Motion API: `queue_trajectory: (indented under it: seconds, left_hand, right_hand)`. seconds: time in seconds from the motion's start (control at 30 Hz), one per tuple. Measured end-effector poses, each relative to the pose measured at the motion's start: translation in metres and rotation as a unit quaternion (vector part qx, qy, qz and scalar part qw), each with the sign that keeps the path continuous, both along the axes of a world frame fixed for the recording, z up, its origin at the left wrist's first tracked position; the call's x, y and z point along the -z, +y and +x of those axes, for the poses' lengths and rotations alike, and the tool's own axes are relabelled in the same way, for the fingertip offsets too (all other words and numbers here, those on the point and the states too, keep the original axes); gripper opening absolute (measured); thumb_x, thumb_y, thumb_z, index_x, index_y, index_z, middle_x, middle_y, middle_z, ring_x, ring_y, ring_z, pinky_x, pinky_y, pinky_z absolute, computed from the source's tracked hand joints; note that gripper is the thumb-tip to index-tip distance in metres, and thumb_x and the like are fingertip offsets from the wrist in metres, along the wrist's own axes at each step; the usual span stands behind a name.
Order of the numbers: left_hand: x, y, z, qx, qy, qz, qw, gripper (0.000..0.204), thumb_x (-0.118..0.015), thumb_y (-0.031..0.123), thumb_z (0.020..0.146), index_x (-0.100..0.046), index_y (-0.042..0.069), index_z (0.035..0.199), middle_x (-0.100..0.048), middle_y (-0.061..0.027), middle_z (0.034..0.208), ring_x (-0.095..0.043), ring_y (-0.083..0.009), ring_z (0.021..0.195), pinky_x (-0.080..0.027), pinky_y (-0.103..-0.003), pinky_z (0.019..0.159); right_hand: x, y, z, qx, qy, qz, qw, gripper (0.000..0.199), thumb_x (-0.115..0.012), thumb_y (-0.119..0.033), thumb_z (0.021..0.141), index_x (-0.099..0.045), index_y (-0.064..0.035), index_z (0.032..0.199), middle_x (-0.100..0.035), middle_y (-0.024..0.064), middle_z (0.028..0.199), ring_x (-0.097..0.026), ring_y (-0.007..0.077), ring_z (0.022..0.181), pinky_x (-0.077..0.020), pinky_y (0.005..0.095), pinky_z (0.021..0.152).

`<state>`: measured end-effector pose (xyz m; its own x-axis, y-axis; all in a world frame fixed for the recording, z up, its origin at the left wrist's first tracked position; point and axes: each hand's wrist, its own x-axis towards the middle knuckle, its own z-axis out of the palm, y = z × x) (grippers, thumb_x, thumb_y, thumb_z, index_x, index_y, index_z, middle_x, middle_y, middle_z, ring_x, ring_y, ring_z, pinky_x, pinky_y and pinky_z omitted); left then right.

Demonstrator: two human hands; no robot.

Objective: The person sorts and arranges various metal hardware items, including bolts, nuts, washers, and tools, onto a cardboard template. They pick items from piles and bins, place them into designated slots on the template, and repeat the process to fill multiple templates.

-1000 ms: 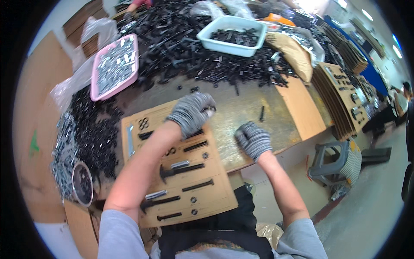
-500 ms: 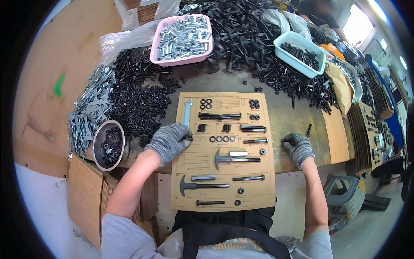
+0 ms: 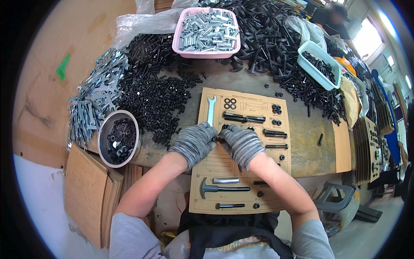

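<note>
Grey-gloved right hand (image 3: 242, 146) has joined the left hand (image 3: 192, 143) over the cardboard sheet (image 3: 212, 166); both curled, any grip unclear.

Brightly lit, glaring window (image 3: 368, 39) upper right, edges fisheye-bent

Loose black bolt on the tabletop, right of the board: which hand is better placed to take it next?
Probably the right hand: it is nearer the black bolt, with the left hand beyond it. The hands are close together, toward the left of the board.
</note>
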<state>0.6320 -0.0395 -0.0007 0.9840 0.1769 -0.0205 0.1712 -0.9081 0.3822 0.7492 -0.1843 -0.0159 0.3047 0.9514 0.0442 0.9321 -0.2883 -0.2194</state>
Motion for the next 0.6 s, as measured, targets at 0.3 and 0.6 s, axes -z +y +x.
queue_trajectory:
  seconds: [0.3,0.6]
  left_hand:
    - [0.007,0.004,-0.002,0.002,-0.037,-0.014,0.999,0.024,-0.063,0.028,0.082,-0.064,0.009,0.098,-0.062,-0.0106,0.093,-0.062,-0.0283,0.087,-0.050,-0.039,0.078]
    - [0.025,0.084,0.060,-0.120,-0.131,0.004,0.984,0.033,-0.056,0.023,0.086,-0.063,0.004,0.112,-0.062,-0.0182,0.113,-0.059,-0.0327,0.105,-0.046,-0.037,0.093]
  right_hand:
    - [-0.004,0.001,-0.007,0.021,0.011,0.015,1.000,0.019,-0.060,-0.023,0.086,-0.064,-0.0089,0.098,-0.062,0.0119,0.087,-0.062,0.0295,0.080,-0.0518,0.0399,0.070]
    - [-0.044,-0.177,-0.002,0.319,0.109,0.143,0.931,0.015,-0.066,-0.012,0.080,-0.066,-0.0048,0.094,-0.065,0.0160,0.083,-0.063,0.0350,0.073,-0.0515,0.0387,0.066]
